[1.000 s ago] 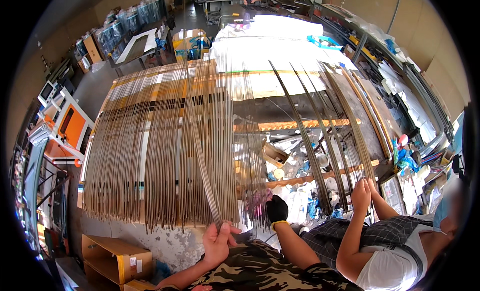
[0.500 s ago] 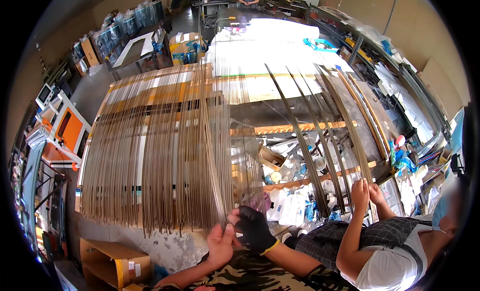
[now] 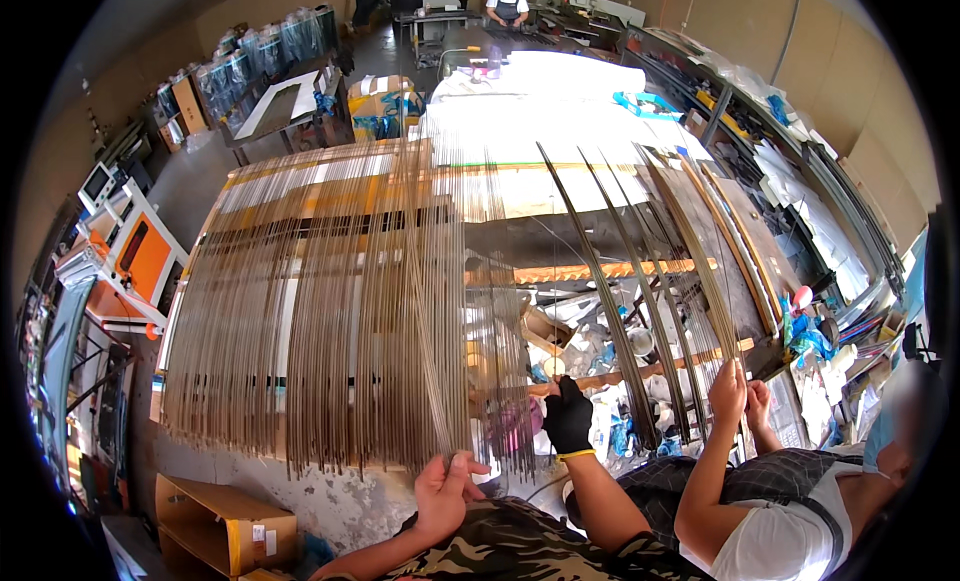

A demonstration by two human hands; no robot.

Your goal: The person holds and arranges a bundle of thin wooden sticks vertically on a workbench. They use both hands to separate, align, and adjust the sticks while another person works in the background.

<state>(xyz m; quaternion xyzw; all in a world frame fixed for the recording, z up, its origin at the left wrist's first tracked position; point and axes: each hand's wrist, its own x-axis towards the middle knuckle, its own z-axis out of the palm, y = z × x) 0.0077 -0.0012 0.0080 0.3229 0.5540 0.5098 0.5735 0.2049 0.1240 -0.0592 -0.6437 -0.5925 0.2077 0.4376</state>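
Many long, thin brownish rods (image 3: pixel 320 331) lie side by side across a wooden frame, their near ends jutting toward me. At the near ends of a slanting bundle of thin rods (image 3: pixel 428 351), my bare left hand (image 3: pixel 443 496) is closed, thumb and fingers round the ends. To its right, my right hand (image 3: pixel 568 421) wears a black fingerless glove with a yellow cuff. Its fingers are curled beside the rightmost loose rods, over the gap in the frame; what they hold, if anything, is too fine to make out.
At right, a co-worker's hands (image 3: pixel 735 396) hold the near end of a strip bundle (image 3: pixel 700 261). Dark strips (image 3: pixel 610 311) span the wooden crossbars (image 3: pixel 610 271) above a littered floor. A cardboard box (image 3: pixel 225 526) stands low left, an orange-and-white machine (image 3: pixel 140 256) farther left.
My right hand has left the bundle's near end and moved right and farther away. My left hand stays at the rod ends. The co-worker's hands have shifted slightly, and the view has tilted a little.
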